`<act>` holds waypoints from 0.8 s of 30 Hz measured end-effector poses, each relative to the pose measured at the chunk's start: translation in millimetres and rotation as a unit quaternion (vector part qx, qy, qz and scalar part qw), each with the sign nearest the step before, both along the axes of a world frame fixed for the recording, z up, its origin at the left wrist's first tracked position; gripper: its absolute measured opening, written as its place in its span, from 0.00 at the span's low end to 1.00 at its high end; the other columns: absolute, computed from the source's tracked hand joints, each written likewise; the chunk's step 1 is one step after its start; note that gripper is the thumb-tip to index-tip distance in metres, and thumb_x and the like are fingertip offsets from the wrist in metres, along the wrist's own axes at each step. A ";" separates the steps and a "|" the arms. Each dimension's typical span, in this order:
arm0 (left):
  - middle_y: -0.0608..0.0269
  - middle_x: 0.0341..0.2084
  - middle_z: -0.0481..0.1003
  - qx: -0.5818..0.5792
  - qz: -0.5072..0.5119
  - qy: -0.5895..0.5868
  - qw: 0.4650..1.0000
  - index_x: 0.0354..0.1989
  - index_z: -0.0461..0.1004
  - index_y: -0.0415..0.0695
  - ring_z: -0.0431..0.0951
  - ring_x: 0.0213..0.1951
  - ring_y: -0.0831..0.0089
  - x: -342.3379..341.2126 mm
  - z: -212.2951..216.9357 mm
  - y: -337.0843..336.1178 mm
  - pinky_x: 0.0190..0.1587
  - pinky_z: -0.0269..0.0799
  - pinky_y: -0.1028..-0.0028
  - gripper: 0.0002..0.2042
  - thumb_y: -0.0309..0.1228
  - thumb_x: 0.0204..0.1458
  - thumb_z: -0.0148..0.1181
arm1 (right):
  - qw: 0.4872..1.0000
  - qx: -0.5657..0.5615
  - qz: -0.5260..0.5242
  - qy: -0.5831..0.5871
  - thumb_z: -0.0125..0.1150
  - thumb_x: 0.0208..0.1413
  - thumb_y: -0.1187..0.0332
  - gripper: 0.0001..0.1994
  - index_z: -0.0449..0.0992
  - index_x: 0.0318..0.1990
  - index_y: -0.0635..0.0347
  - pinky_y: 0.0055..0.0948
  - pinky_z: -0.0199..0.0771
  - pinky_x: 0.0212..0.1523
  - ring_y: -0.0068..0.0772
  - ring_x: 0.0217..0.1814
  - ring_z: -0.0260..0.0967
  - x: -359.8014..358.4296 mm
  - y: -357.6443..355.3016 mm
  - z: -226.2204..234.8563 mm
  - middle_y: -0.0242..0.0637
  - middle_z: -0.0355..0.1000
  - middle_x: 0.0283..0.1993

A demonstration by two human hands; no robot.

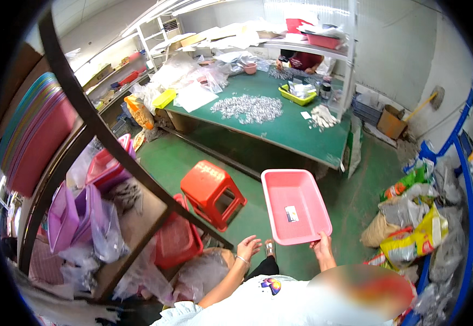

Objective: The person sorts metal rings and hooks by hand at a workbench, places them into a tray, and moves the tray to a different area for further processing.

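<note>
My right hand (322, 245) grips the near right corner of a pink plastic basket (295, 187), thumb over the rim. The shallow basket has nothing in it except a small label stuck to its bottom, and it hangs tilted above the green floor. My left hand (248, 248), with a bracelet at the wrist, is held away from the basket, fingers loosely apart and holding nothing. Nearest to that hand stands a red plastic stool (212, 191). Beyond the basket is a green-topped table (193, 120) bearing a heap of small shiny grey pieces (247, 108).
A dark-framed rack (103, 127) on the left holds stacked colored trays (43, 136), purple baskets (79, 214) and plastic bags. Filled sacks (415, 239) crowd a blue rack (462, 157) on the right. Another person (301, 61) sits at the table's far side.
</note>
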State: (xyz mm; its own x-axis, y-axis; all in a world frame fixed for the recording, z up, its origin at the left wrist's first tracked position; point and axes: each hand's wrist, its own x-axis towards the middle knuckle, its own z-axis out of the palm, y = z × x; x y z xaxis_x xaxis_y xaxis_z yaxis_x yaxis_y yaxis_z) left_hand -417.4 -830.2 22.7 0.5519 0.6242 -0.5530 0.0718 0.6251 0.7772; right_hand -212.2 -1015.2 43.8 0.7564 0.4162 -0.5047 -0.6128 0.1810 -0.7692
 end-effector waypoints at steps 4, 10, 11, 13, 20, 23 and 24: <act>0.57 0.37 0.74 0.036 0.046 -0.019 0.998 0.49 0.64 0.38 0.76 0.35 0.73 77.3 -0.5 97.6 0.32 0.72 0.79 0.15 0.26 0.52 0.48 | 1.000 0.023 -0.003 -0.013 0.48 0.49 0.64 0.10 0.66 0.29 0.64 0.28 0.61 0.13 0.28 0.14 0.59 94.7 109.8 21.3 0.36 0.63 0.17; 0.58 0.35 0.75 0.057 0.059 -0.001 0.997 0.47 0.66 0.38 0.76 0.34 0.76 161.2 10.8 210.3 0.32 0.70 0.82 0.14 0.26 0.52 0.48 | 0.999 0.052 0.010 0.001 0.48 0.50 0.63 0.10 0.66 0.31 0.62 0.26 0.62 0.16 0.28 0.15 0.60 207.7 253.3 30.2 0.35 0.64 0.19; 0.59 0.34 0.75 0.060 0.061 0.021 0.996 0.47 0.66 0.38 0.75 0.33 0.77 171.5 4.5 227.7 0.32 0.68 0.82 0.14 0.26 0.51 0.49 | 0.999 0.052 0.009 0.011 0.48 0.50 0.63 0.10 0.66 0.31 0.61 0.26 0.62 0.16 0.28 0.15 0.60 223.1 274.6 29.9 0.35 0.64 0.19; 0.60 0.34 0.75 0.073 0.048 0.042 0.995 0.47 0.65 0.38 0.75 0.34 0.78 195.4 3.1 266.5 0.32 0.68 0.81 0.15 0.26 0.51 0.49 | 0.998 0.053 0.007 0.030 0.48 0.50 0.63 0.10 0.66 0.31 0.60 0.26 0.61 0.16 0.28 0.16 0.60 251.8 318.1 27.6 0.34 0.64 0.19; 0.62 0.34 0.75 0.066 0.055 0.050 0.995 0.47 0.65 0.38 0.75 0.34 0.77 282.6 11.1 403.8 0.35 0.70 0.80 0.13 0.26 0.53 0.47 | 0.999 0.046 -0.007 0.010 0.51 0.50 0.64 0.09 0.67 0.31 0.61 0.25 0.63 0.16 0.27 0.15 0.61 372.3 482.2 15.3 0.33 0.63 0.18; 0.63 0.33 0.75 0.078 0.054 0.077 0.992 0.46 0.66 0.40 0.75 0.34 0.77 297.7 15.6 443.2 0.34 0.69 0.79 0.12 0.27 0.54 0.46 | 0.998 0.056 -0.007 -0.004 0.52 0.49 0.63 0.10 0.67 0.31 0.61 0.25 0.63 0.15 0.26 0.14 0.61 408.7 553.5 10.9 0.33 0.64 0.17; 0.63 0.33 0.75 0.068 0.047 0.087 0.993 0.46 0.67 0.40 0.75 0.34 0.77 300.7 15.4 454.4 0.34 0.69 0.79 0.12 0.27 0.54 0.46 | 0.998 0.055 0.001 0.017 0.51 0.50 0.66 0.12 0.65 0.39 0.63 0.24 0.64 0.13 0.25 0.14 0.61 422.0 573.5 5.7 0.34 0.64 0.19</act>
State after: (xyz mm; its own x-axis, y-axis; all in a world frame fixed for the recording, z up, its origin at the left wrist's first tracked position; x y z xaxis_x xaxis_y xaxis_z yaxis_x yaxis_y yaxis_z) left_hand -116.6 -375.7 38.1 0.3913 0.7429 -0.5431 0.1598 0.5263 0.8351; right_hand 209.8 -441.7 49.5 0.7388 0.4715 -0.4816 -0.6390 0.2628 -0.7229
